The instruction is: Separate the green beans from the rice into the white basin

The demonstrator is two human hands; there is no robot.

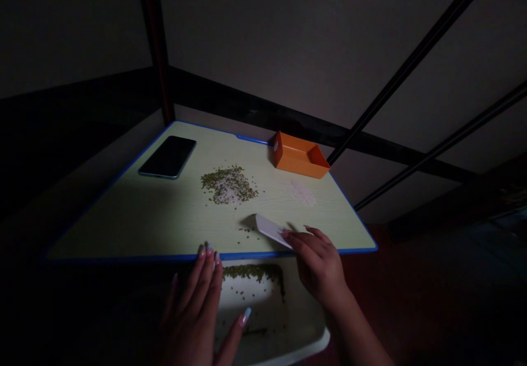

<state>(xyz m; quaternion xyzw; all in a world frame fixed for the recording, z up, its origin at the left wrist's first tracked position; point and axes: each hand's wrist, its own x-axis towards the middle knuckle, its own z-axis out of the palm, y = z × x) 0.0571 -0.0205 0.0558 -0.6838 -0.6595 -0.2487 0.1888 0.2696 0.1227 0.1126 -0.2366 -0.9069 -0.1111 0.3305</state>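
In my right hand [319, 259] is a stiff white card [272, 231], pinched between thumb and fingers and tilted over the near part of the tabletop. A few green beans [247, 230] lie just left of the card. My left hand [201, 300] has its fingers stretched out, tips at the table's blue front edge, with nothing in it. Below that edge a white tub [302, 349] holds green beans [251, 271] along its far side; the left hand partly covers it. Mid-table sits a pile of green beans mixed with white grains [228, 185].
A small patch of white grains [302, 192] lies right of the pile. An orange open box [302, 160] stands at the back right. A dark-screened phone [168, 157] rests at the left of the pale table [160, 223]. Behind are dim wall panels [263, 37].
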